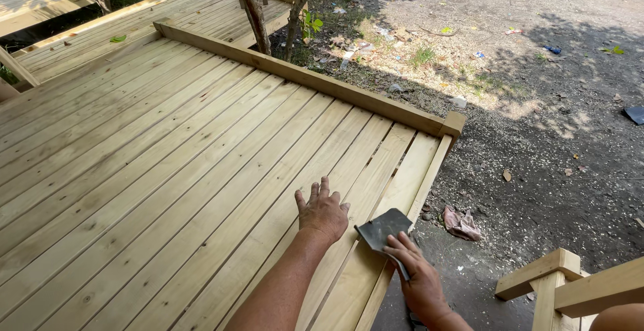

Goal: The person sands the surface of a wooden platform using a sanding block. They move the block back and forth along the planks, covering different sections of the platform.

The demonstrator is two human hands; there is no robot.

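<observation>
I see the deck [168, 170], pale slatted planks, filling most of my view, and I place everything by it. A raised rail [302, 79] runs along its far edge, with thin trunks [255, 9] standing just beyond that rail. Off its right edge lies dark dirt [550, 156], a wooden frame [563, 284] near its close corner, and a rag [461, 224] on the ground just beside the outer plank. My left hand [323, 211] rests flat on the planks, fingers released and spread. My right hand [419, 274] pinches grey sandpaper [381, 229] against the deck's outermost plank.
</observation>
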